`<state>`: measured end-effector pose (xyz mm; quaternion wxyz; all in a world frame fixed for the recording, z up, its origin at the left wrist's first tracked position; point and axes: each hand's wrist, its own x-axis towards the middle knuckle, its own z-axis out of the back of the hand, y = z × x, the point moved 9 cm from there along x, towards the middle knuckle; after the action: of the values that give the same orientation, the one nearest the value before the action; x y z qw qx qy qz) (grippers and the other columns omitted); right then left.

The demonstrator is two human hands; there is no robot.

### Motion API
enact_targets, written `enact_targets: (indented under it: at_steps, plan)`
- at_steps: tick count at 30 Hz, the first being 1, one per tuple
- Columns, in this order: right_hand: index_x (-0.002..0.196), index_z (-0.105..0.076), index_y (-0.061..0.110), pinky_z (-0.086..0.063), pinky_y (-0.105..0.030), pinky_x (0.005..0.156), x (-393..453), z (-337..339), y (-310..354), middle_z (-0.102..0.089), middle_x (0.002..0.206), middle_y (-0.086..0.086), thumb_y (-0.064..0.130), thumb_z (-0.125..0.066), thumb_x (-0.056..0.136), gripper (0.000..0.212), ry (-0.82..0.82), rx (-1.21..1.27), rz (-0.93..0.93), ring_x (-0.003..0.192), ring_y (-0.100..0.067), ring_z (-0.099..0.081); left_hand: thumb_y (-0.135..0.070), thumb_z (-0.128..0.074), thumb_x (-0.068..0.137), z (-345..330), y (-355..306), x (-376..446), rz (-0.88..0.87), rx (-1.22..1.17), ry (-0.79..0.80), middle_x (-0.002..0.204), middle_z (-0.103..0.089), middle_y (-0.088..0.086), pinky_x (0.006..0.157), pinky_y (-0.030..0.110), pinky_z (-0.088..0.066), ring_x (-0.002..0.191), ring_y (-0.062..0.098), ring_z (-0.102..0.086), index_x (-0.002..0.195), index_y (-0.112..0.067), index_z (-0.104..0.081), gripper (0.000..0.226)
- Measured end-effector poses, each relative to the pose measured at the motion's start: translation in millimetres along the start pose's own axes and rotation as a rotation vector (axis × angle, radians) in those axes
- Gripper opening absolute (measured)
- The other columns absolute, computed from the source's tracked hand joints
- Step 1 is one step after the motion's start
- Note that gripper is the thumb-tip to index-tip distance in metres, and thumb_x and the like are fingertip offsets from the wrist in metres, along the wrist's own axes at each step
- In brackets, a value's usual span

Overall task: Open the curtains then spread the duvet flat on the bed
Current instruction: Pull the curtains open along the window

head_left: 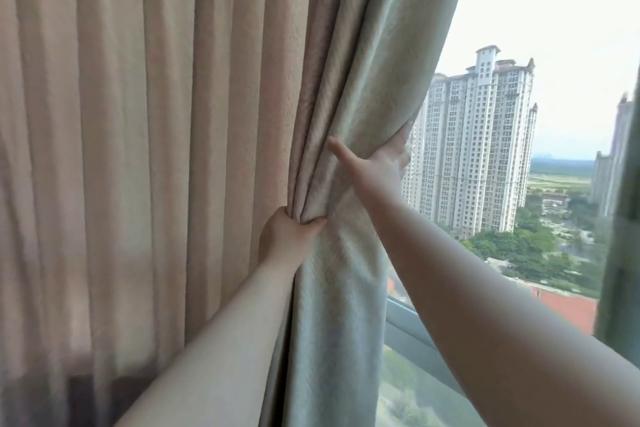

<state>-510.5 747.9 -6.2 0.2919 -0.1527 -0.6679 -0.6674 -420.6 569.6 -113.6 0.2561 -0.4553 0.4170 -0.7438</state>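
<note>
A pleated curtain (156,114), pinkish-beige on its room side, fills the left two thirds of the head view. Its right edge is bunched, showing a pale green backing (374,80). My left hand (287,236) is clenched on the gathered folds at mid height. My right hand (377,163) reaches around the curtain's edge just above, thumb pointing left on the cloth and fingers hidden behind it. The bed and the duvet are out of view.
The bare window pane (502,28) on the right shows tall apartment towers and trees outside. A grey window frame bar (415,326) runs below my right arm. A strip of a second green curtain (620,253) hangs at the far right edge.
</note>
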Motion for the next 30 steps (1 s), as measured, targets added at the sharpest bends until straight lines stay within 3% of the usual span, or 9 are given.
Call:
enact_targets:
  at_steps: [4,9,14,17,21,30]
  plan:
    - [0.152,0.023,0.038,-0.029,-0.061,0.114,38.9,-46.7,-7.6,-0.015,0.158,-0.017,0.075,-0.079,0.056,0.145,0.14,-0.1,-0.043,0.146,-0.036,-0.022,-0.077,-0.063,0.052,2.7,23.0,33.8,0.048,0.167,-0.014,0.101,-0.073,0.005,0.082,0.036,-0.056,0.094,0.027,-0.068,0.111,-0.018,-0.067,0.083]
    - [0.15,0.027,0.038,-0.03,-0.057,0.114,75.0,-124.9,-25.7,-0.026,0.149,-0.018,0.071,-0.083,0.053,0.15,0.248,-0.1,-0.048,0.139,-0.037,-0.032,-0.084,-0.061,0.056,24.5,55.1,86.2,0.124,0.405,-0.091,0.116,-0.063,0.013,0.095,0.036,-0.048,0.112,0.035,-0.058,0.12,-0.014,-0.064,0.095]
    - [0.149,0.027,0.04,-0.028,-0.059,0.114,101.9,-193.1,-40.2,-0.024,0.152,-0.018,0.068,-0.083,0.054,0.148,0.309,-0.057,-0.044,0.142,-0.037,-0.027,-0.08,-0.068,0.042,42.1,83.8,127.7,0.13,0.296,-0.082,0.123,-0.059,0.011,0.097,0.04,-0.05,0.114,0.03,-0.059,0.124,-0.01,-0.055,0.109]
    - [0.148,0.028,0.041,-0.026,-0.058,0.116,113.8,-236.2,-48.8,-0.023,0.151,-0.018,0.068,-0.082,0.055,0.147,0.37,-0.023,-0.038,0.143,-0.035,-0.025,-0.078,-0.071,0.044,51.8,106.6,144.7,0.135,0.306,-0.067,0.13,-0.055,0.008,0.099,0.041,-0.049,0.118,0.027,-0.056,0.133,-0.013,-0.045,0.113]
    - [0.146,0.029,0.044,-0.028,-0.059,0.114,126.4,-287.6,-57.1,-0.024,0.151,-0.017,0.071,-0.08,0.055,0.145,0.429,0.022,-0.023,0.142,-0.035,-0.027,-0.07,-0.077,0.06,70.4,139.3,172.3,0.146,0.334,-0.059,0.143,-0.043,0.006,0.107,0.043,-0.042,0.13,0.026,-0.045,0.147,-0.02,-0.028,0.111]
    - [0.145,0.03,0.045,-0.035,-0.061,0.11,161.1,-390.6,-69.0,-0.024,0.15,-0.016,0.072,-0.082,0.05,0.149,0.452,0.002,-0.046,0.138,-0.039,-0.034,-0.078,-0.073,0.057,107.3,179.0,264.9,0.146,0.506,-0.036,0.163,0.0,0.002,0.12,0.047,-0.02,0.148,0.03,-0.007,0.156,-0.025,0.001,0.134]
